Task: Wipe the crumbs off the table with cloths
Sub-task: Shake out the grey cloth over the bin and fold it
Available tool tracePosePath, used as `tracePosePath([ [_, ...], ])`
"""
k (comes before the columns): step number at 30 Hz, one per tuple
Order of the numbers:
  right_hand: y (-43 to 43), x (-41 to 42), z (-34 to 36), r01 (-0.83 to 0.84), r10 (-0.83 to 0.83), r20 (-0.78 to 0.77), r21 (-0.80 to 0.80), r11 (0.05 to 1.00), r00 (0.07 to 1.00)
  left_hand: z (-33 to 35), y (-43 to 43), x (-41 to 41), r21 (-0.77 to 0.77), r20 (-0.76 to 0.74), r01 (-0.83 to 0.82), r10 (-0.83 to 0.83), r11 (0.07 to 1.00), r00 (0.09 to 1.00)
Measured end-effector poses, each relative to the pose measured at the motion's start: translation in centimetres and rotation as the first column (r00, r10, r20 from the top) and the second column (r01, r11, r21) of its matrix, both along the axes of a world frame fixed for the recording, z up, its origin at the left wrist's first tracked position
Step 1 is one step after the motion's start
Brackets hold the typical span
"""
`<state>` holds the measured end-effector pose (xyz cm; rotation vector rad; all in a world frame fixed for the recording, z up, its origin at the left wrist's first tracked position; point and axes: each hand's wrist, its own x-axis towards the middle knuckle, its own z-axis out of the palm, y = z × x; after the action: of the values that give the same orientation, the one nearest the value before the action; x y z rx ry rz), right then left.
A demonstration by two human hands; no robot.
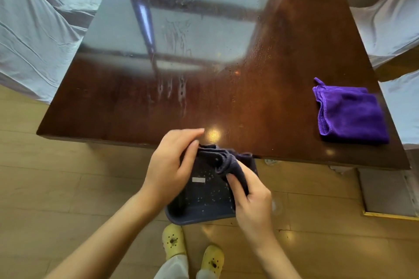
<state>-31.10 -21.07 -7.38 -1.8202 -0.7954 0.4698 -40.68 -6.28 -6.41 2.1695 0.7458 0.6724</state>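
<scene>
A dark glossy wooden table fills the upper view, with wet wipe streaks near its middle. A dark blue tray with white crumbs scattered in it is held just below the table's near edge. My left hand grips the tray's far left rim, fingers reaching onto the table edge. My right hand is shut on a dark navy cloth, bunched over the tray's far right corner at the table edge. A folded purple cloth lies on the table at the right.
Chairs draped in pale fabric stand left of the table, and more covered seats stand at the right. Light wooden floor lies below the near edge. My feet in yellow clogs stand under the tray.
</scene>
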Motion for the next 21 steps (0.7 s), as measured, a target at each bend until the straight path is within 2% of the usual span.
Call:
tracePosePath([
  [1,-0.1,-0.7,-0.2,0.098,-0.096,-0.141,0.013,0.995,0.985,-0.3,-1.7,-1.1,-0.055,0.057,-0.057,0.06,0.997,0.997],
  [3,-0.4,-1.9,-1.4,0.285,-0.278,-0.415,-0.047,0.957,0.866,-1.7,-5.1,-3.0,-0.221,0.079,-0.199,0.221,0.955,0.972],
  [5,-0.6,-2.3,-3.4,0.403,-0.403,-0.609,-0.146,0.903,0.683,-3.8,-7.8,-3.9,-0.41,-0.055,-0.336,0.345,0.848,0.937],
  [6,-0.5,-2.3,-4.4,0.438,-0.439,-0.67,-0.185,0.88,0.599,-5.1,-8.5,-3.8,-0.512,-0.189,-0.396,0.35,0.762,0.917],
  [8,-0.1,-2.3,-6.1,0.479,-0.462,-0.758,-0.227,0.848,0.46,-7.4,-9.3,-2.9,-0.689,-0.488,-0.511,0.191,0.514,0.851],
  [9,0.1,-2.2,-7.1,0.498,-0.465,-0.787,-0.236,0.834,0.405,-8.3,-9.4,-2.3,-0.752,-0.562,-0.553,0.089,0.359,0.823],
  [10,0.3,-2.0,-8.1,0.522,-0.468,-0.812,-0.247,0.817,0.348,-9.2,-9.6,-1.7,-0.807,-0.569,-0.564,0.026,0.175,0.822],
  [12,0.4,-1.6,-10.3,0.558,-0.47,-0.861,-0.298,0.775,0.194,-10.5,-9.6,-0.6,-0.856,-0.489,-0.472,0.034,-0.21,0.872],
  [13,0.4,-1.4,-11.3,0.559,-0.459,-0.883,-0.334,0.759,0.096,-11.2,-9.3,-0.1,-0.843,-0.454,-0.399,0.078,-0.361,0.888],
  [14,0.4,-1.1,-12.4,0.552,-0.435,-0.9,-0.361,0.752,0.004,-11.9,-9.0,0.3,-0.82,-0.434,-0.332,0.129,-0.466,0.891],
  [16,0.1,-0.6,-14.1,0.506,-0.379,-0.912,-0.404,0.762,-0.157,-13.1,-8.3,1.1,-0.787,-0.441,-0.267,0.206,-0.555,0.873],
  [17,-0.1,-0.3,-14.7,0.464,-0.376,-0.904,-0.428,0.776,-0.207,-13.6,-8.0,1.5,-0.777,-0.456,-0.263,0.223,-0.571,0.862],
  [18,-0.4,0.2,-15.3,0.413,-0.405,-0.889,-0.457,0.787,-0.213,-13.9,-7.9,1.8,-0.771,-0.471,-0.268,0.233,-0.577,0.851],
  [19,-0.6,0.7,-15.8,0.36,-0.468,-0.868,-0.494,0.791,-0.163,-14.1,-7.9,2.0,-0.771,-0.483,-0.277,0.243,-0.574,0.841],
  [21,-1.2,1.9,-16.7,0.263,-0.586,-0.809,-0.556,0.788,0.043,-14.5,-7.8,2.3,-0.788,-0.493,-0.292,0.272,-0.542,0.826],
])
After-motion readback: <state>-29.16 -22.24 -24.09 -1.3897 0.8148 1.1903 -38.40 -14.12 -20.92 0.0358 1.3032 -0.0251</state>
